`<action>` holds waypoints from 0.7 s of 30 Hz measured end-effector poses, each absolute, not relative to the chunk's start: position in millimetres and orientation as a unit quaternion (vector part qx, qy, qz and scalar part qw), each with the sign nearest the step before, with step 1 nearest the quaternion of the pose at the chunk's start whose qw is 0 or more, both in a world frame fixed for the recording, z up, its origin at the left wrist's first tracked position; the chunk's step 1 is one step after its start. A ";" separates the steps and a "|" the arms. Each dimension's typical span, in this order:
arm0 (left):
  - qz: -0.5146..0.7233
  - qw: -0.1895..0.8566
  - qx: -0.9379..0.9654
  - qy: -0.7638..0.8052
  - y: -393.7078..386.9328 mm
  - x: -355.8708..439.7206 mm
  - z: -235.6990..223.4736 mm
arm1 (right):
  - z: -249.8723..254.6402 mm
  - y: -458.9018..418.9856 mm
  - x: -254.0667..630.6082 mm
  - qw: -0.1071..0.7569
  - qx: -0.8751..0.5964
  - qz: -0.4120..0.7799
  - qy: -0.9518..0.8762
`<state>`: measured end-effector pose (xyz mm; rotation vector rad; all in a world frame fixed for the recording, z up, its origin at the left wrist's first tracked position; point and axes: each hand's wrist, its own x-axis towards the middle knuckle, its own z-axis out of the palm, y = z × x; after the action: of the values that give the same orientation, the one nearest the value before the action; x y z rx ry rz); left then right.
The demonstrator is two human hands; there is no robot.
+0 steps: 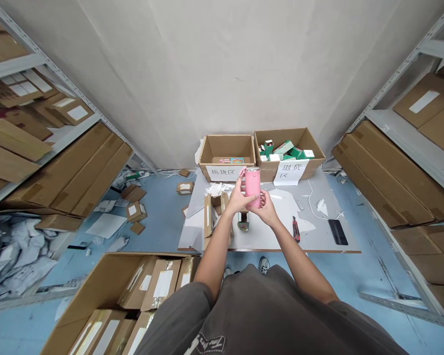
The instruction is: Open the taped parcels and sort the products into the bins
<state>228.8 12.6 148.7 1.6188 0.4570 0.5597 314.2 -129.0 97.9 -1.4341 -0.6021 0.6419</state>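
A pink insulated cup [252, 182] with a silver rim and a small pink loop at its top left is held upright above the table. My left hand [239, 199] wraps round its left side, thumb across the front. My right hand [265, 209] grips the lower right side near the base. Just below my hands, a small open box [243, 225] with a dark inside and green on it stands on the table. An opened brown carton [208, 217] is beside it, partly hidden by my left forearm. A red and black utility knife [296, 230] lies to the right.
Two labelled cartons stand at the table's back: the left one [227, 143] holds a few colourful packs, the right one [314, 148] several green boxes. A phone [338, 232] lies at right on a cable. A large carton of parcels [109, 266] is at my left; loaded shelves flank both sides.
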 end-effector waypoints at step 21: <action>0.188 0.692 0.686 0.122 16.9 221.9 141.6 | 103.1 -132.9 325.1 0.650 -0.625 0.312 -0.299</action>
<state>221.9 16.9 141.6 1.5329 0.2731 0.4206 325.1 -132.9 103.1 -1.4208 -0.6782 0.7085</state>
